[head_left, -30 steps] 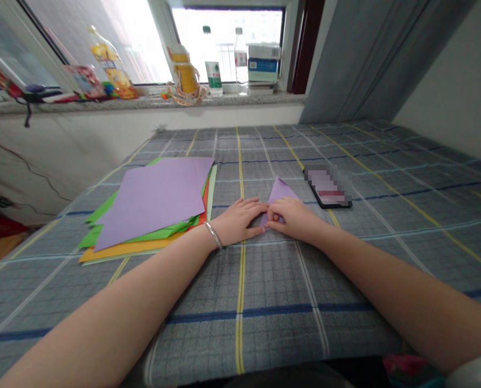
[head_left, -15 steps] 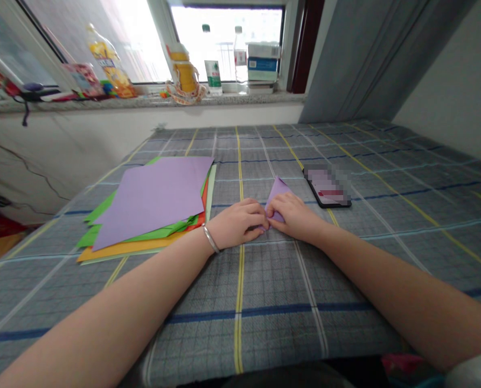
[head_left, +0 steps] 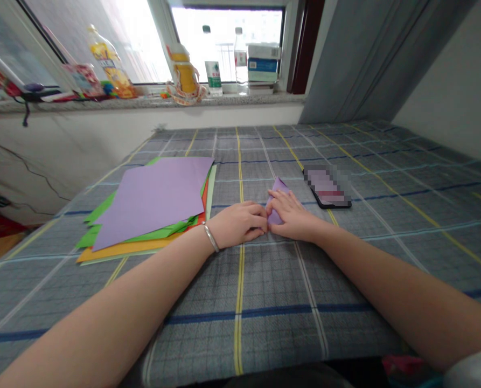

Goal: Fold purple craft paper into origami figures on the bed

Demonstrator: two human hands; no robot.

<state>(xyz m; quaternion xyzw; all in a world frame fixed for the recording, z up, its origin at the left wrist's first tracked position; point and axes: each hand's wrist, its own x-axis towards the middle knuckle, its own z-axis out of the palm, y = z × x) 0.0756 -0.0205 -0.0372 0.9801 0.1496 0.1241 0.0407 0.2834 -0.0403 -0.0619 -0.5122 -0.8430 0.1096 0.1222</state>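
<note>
You are pressing your left hand [head_left: 238,224] and right hand [head_left: 292,216] together at the fingertips, pinching a folded purple paper [head_left: 278,196] near a stack of coloured paper [head_left: 151,205].

- Right hand [head_left: 292,215] pressing on folded purple paper [head_left: 278,189]
- Left hand [head_left: 238,224] just beside it, fingertips meeting the right hand's
- Paper stack [head_left: 151,205] at the left hand's 9 o'clock
- Phone [head_left: 327,187] at the right hand's 2 o'clock
- Bottles [head_left: 213,63] on windowsill [head_left: 143,101] at 12 o'clock
</note>
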